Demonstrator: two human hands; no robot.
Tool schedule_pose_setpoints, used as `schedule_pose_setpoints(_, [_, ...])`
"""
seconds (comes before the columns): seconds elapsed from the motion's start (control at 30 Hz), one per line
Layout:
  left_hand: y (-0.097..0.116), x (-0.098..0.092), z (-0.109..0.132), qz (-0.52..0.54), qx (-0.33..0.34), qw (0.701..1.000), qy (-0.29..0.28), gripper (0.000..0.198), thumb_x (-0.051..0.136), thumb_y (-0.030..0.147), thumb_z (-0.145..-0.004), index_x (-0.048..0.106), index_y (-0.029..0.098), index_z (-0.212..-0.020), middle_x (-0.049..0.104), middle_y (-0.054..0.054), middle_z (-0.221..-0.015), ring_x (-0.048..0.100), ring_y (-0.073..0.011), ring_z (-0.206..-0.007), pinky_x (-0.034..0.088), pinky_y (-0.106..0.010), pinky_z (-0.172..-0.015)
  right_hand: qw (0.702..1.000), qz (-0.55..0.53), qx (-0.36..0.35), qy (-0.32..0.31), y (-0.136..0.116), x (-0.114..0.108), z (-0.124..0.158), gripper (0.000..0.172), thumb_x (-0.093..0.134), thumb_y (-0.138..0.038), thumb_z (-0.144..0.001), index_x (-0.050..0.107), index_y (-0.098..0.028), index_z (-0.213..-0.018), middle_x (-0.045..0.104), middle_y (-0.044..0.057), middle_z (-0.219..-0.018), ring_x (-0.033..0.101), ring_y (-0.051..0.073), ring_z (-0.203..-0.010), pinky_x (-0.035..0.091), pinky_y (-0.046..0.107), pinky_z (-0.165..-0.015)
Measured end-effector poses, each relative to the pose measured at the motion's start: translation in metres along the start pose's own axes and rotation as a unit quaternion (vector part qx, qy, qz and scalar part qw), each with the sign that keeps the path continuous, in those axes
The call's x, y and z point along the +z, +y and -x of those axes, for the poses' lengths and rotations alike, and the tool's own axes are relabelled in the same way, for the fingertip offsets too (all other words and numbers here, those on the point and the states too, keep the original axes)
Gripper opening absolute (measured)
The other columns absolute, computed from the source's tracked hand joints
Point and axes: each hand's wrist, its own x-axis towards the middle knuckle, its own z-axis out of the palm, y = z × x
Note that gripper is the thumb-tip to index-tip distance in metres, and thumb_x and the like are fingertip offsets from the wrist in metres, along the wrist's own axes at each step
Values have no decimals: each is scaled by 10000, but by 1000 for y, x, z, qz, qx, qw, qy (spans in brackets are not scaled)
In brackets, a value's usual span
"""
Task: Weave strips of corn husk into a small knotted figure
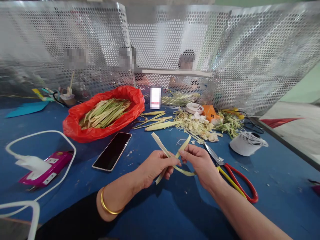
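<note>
Both my hands hold pale green leaf strips above the blue table (150, 206). My left hand (160, 165) pinches the spot where the leaf strips (160, 144) cross, thumb on top. One strip runs up to the left and a short end shows below. My right hand (197, 160) pinches another strip end (185, 144) between thumb and fingers, close to my left fingertips. A curved length of strip bends beneath, from my left hand toward my right palm. Scissors (226, 166) with one red and one yellow handle lie just right of my right hand.
A red plastic bag (75, 131) full of leaf strips stands at back left, beside a phone (112, 151). A purple power strip (47, 168) with a white cable lies left. Leaf scraps (197, 125) and a white thread roll (246, 143) sit right; a perforated screen (165, 43) stands behind.
</note>
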Motion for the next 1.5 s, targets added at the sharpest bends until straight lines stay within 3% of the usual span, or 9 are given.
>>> schedule_pose_setpoints(0.23, [-3, 2, 0, -12, 22, 1000, -16, 213, 667, 318, -713, 616, 164, -574, 500, 39, -453, 439, -81, -403, 419, -221, -481, 996, 27, -25, 86, 4, 2, 0, 270, 657, -356, -722, 513, -196, -560, 474, -37, -545, 411, 122, -566, 332, 273, -568])
schedule_pose_setpoints(0.57, [-9, 3, -2, -7, 30, 999, -13, 237, 713, 360, -716, 634, 157, -621, 542, 25, -477, 477, -87, -420, 409, -218, -481, 994, 67, -40, 83, 10, -1, -5, 270, 612, -344, -775, 509, -194, -576, 479, -38, -556, 438, 124, -569, 360, 274, -583])
schedule_pose_setpoints(0.67, [-11, 2, -4, 29, 18, 999, 15, 275, 728, 410, -719, 687, 138, -732, 572, 18, -535, 500, -86, -451, 425, -223, -511, 990, 111, -39, 83, 9, -8, -10, 235, 573, -367, -814, 577, -183, -668, 572, 0, -632, 521, 156, -624, 411, 294, -630])
schedule_pose_setpoints(0.77, [-7, -2, -5, 98, 32, 994, 34, 344, 725, 444, -732, 722, 124, -856, 618, -6, -619, 555, -96, -542, 460, -232, -598, 945, 229, -150, 177, 0, -13, -7, 172, 565, -343, -847, 623, -187, -887, 646, 40, -820, 583, 195, -785, 434, 315, -727])
schedule_pose_setpoints(0.83, [-3, -5, -4, 152, 51, 986, 38, 333, 754, 381, -718, 728, 126, -931, 671, -36, -706, 612, -119, -663, 482, -248, -714, 901, 303, -236, 203, -6, -11, 1, 148, 552, -325, -878, 608, -203, -816, 639, 33, -795, 579, 191, -780, 422, 306, -737])
schedule_pose_setpoints(0.9, [1, -7, -3, 196, 74, 977, 44, 345, 795, 265, -670, 726, 136, -983, 709, -55, -796, 643, -141, -784, 470, -262, -821, 900, 334, -246, 134, -8, -4, 10, 236, 530, -336, -904, 605, -209, -720, 621, 21, -710, 564, 176, -695, 412, 291, -682])
schedule_pose_setpoints(1.07, [1, -5, -2, 212, 99, 971, 47, 343, 783, 220, -676, 726, 142, -1005, 732, -72, -864, 658, -177, -824, 458, -296, -842, 950, 284, -132, 1, 8, 17, 17, 203, 566, -358, -883, 694, -210, -829, 658, 26, -761, 604, 185, -712, 436, 271, -642])
schedule_pose_setpoints(1.2, [-3, -3, -3, 200, 87, 974, 52, 331, 790, 247, -670, 737, 132, -975, 735, -81, -833, 647, -175, -823, 450, -277, -805, 971, 199, -132, -26, 16, 22, 15, 222, 506, -303, -906, 684, -199, -823, 666, 32, -818, 609, 185, -788, 456, 260, -694])
schedule_pose_setpoints(1.5, [0, -4, -4, 189, 103, 974, 70, 301, 792, 230, -673, 734, 133, -952, 724, -54, -842, 625, -154, -821, 439, -264, -818, 965, 202, -161, -48, 5, 22, 21, 320, 461, -236, -894, 411, -203, -581, 476, -8, -691, 468, 133, -671, 390, 241, -619])
